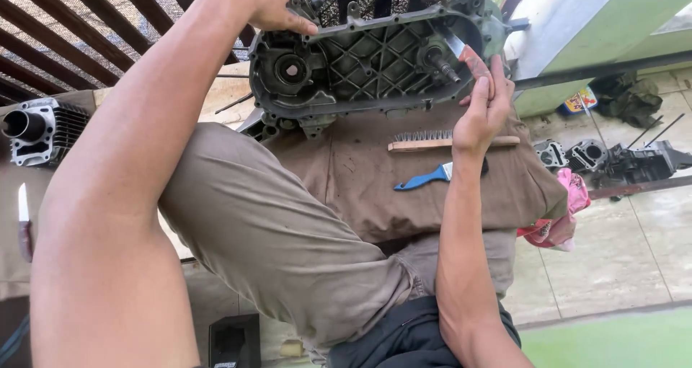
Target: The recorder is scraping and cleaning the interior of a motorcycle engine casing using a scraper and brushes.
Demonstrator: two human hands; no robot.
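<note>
A grey metal engine crankcase (375, 58) with ribbed inside and a shaft stub stands on edge at the far end of a brown cloth (360, 173). My left hand (270, 4) grips its top left rim. My right hand (484, 105) holds a small reddish piece of sandpaper (474, 61) against the case's right end, near the shaft.
A wooden-handled wire brush (432, 141) and a blue-handled brush (422, 178) lie on the cloth. A finned cylinder (40, 130) and a small knife (24, 220) sit at left. More engine parts (620, 159) and a pink rag (566, 216) lie on the tiled floor at right.
</note>
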